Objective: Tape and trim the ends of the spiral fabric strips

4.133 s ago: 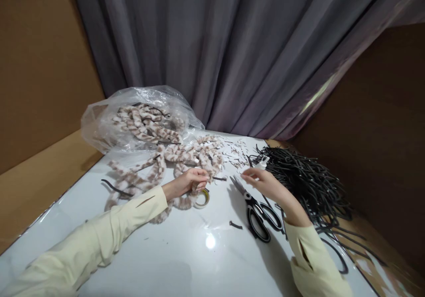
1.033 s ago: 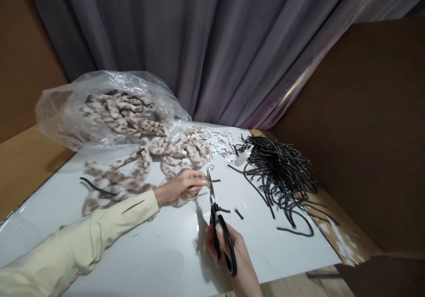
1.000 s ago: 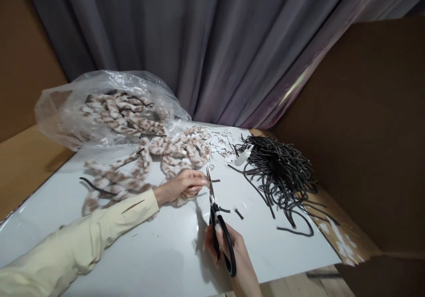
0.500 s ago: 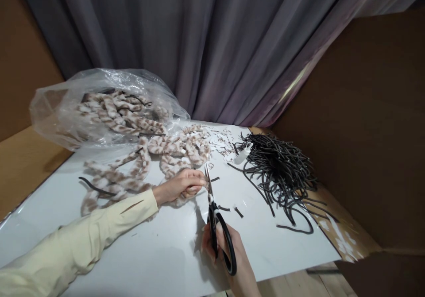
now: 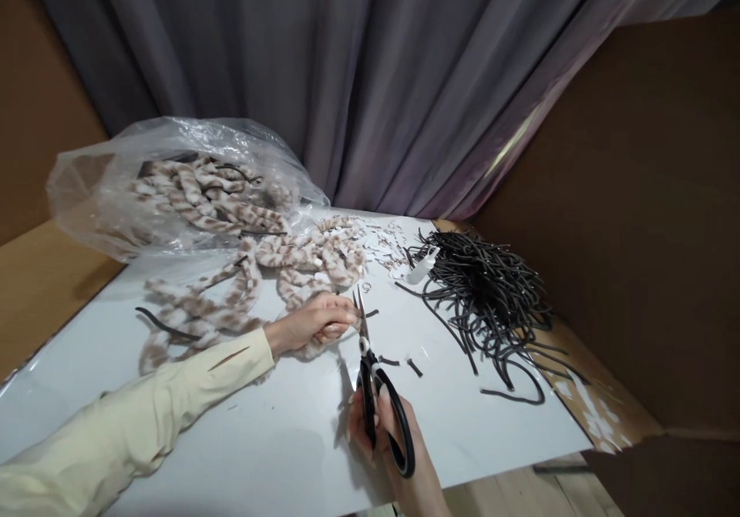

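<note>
Scissors (image 5: pixel 364 346) and heaped black cords (image 5: pixel 486 278) suggest a craft workspace.

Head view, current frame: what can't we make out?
Head view: much of the furry strip at the left hand, covered by that hand.
Head view: whether the dark stub joins that strip; the blades of the scissors cross in front.
Head view: anything past the wrist of the right hand, cut off by the bottom edge.
Head view: white pieces, too small to identify.

A grey curtain (image 5: pixel 277 62) hangs beyond the table's (image 5: pixel 277 448) far edge. A clear plastic bag (image 5: pixel 86 193) bulges at the far left corner; a small bottle (image 5: pixel 421 267) slants near the far right one.
</note>
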A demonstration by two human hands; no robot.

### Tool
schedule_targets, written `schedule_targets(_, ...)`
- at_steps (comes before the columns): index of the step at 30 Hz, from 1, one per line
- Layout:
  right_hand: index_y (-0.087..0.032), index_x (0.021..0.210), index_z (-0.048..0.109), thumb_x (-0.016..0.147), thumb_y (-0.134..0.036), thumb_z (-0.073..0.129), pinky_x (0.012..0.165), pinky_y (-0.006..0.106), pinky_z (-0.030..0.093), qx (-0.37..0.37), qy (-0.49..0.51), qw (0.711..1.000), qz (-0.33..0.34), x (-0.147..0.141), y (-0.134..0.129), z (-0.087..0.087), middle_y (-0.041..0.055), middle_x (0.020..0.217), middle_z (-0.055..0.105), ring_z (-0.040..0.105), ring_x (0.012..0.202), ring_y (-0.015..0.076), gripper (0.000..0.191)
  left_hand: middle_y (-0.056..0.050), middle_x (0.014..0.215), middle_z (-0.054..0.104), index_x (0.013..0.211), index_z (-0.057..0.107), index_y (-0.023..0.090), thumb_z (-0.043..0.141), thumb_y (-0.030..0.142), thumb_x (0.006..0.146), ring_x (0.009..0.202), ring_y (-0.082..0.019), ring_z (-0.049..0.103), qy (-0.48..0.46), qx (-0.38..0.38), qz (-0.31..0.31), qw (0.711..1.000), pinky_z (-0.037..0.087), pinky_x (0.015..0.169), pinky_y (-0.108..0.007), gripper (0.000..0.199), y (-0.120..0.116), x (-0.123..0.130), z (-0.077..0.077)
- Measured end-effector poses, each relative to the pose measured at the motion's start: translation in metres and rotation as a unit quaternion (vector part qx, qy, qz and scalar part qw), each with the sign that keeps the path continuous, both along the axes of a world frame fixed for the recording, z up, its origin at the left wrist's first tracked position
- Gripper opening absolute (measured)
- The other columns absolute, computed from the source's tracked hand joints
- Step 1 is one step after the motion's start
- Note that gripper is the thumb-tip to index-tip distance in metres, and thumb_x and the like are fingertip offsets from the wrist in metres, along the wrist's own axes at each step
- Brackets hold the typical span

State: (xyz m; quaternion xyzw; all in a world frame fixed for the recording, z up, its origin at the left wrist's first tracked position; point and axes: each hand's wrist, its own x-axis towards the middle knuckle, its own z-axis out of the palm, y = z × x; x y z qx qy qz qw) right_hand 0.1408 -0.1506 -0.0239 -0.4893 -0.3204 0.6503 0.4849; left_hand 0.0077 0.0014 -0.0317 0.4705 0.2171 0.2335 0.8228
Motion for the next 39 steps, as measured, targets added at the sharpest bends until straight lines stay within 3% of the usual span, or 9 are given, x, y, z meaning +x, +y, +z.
schedule_targets(8, -0.016, 0.071, 0.046, 0.073, -0.063, 0.056, 0.039, 0.022, 0.015, -0.024, -0.034, 0.999, -0.008, -0.001, -0.003, 0.001, -0.0034, 0.051, 0.048, 0.027, 0.040, 0.0045, 0.047, 0.012, 0.044, 0.029, 0.069, 0.046, 0.015, 0.062, 0.025, 0.073, 0.035, 0.000, 0.015, -0.007, -0.012, 0.024, 1.000, 0.009, 0.034, -0.014, 0.019, 0.001, 0.002, 0.001)
schedule_targets(13, -0.015, 0.077, 0.050, 0.075, -0.066, 0.051, 0.040, 0.022, 0.018, 0.001, 0.000, 1.000, 0.010, 0.001, 0.001, -0.006, -0.0019, 0.053, 0.050, 0.031, 0.040, 0.0052, 0.051, 0.011, 0.044, 0.030, 0.069, 0.047, 0.014, 0.063, 0.024, 0.073, 0.035, 0.000, 0.016, -0.007, -0.009, 0.010, 1.000, 0.010, 0.034, -0.014, 0.019, 0.002, 0.001, -0.001)
schedule_targets(17, -0.015, 0.076, 0.050, 0.070, -0.069, 0.054, 0.039, 0.022, 0.017, -0.021, -0.008, 1.000, -0.002, -0.002, 0.002, -0.009, -0.0023, 0.053, 0.050, 0.030, 0.038, 0.0045, 0.055, 0.012, 0.044, 0.030, 0.068, 0.046, 0.015, 0.063, 0.024, 0.072, 0.034, 0.000, 0.016, -0.003, -0.014, 0.016, 1.000, 0.009, 0.033, -0.014, 0.020, 0.002, 0.001, -0.001)
schedule_targets(24, -0.014, 0.079, 0.052, 0.071, -0.067, 0.054, 0.041, 0.023, 0.019, -0.018, 0.032, 0.999, -0.012, -0.003, 0.001, -0.006, 0.0004, 0.058, 0.055, 0.034, 0.041, 0.0057, 0.054, 0.011, 0.044, 0.032, 0.070, 0.047, 0.015, 0.064, 0.025, 0.072, 0.035, -0.001, 0.018, -0.002, -0.014, 0.013, 1.000, 0.010, 0.034, -0.014, 0.020, 0.001, 0.001, -0.002)
schedule_targets(39, -0.015, 0.080, 0.052, 0.073, -0.065, 0.054, 0.041, 0.023, 0.016, -0.009, 0.036, 0.999, -0.003, 0.000, 0.001, -0.010, -0.0021, 0.055, 0.050, 0.029, 0.041, 0.0050, 0.051, 0.011, 0.043, 0.030, 0.068, 0.046, 0.015, 0.063, 0.025, 0.072, 0.035, -0.001, 0.016, 0.003, -0.008, 0.014, 1.000, 0.010, 0.033, -0.014, 0.020, 0.001, 0.001, 0.001)
